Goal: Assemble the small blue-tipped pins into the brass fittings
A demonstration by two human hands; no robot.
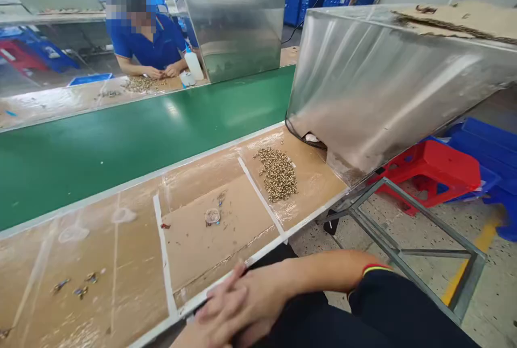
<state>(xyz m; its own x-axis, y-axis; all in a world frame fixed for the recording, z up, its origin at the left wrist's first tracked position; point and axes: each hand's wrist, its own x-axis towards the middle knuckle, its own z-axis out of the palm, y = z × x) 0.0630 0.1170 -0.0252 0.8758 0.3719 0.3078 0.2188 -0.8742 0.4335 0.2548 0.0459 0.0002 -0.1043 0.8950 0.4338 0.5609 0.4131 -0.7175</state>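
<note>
At the bottom middle, just off the table's near edge, my two hands are clasped together over my lap. My right hand (pixel 258 297) lies on top, its fingers closed in among those of the other hand. Below it, my left hand (pixel 196 332) is partly covered and cut off by the frame's lower edge; its visible fingers are folded too. No object shows in either hand. Beyond them on the table, a small clear round dish (pixel 212 216) sits on a cardboard sheet (pixel 189 262) among tiny scattered bits. A heap of small gold-coloured metal parts (pixel 278 174) lies further right.
Several small dark metal pieces (pixel 81 292) lie at the left. A green conveyor belt (pixel 133 140) runs behind the table. Across it a person in blue (pixel 151 46) handles similar parts. A large metal housing (pixel 388 89), a red stool (pixel 436 167) and a metal frame (pixel 424 253) stand right.
</note>
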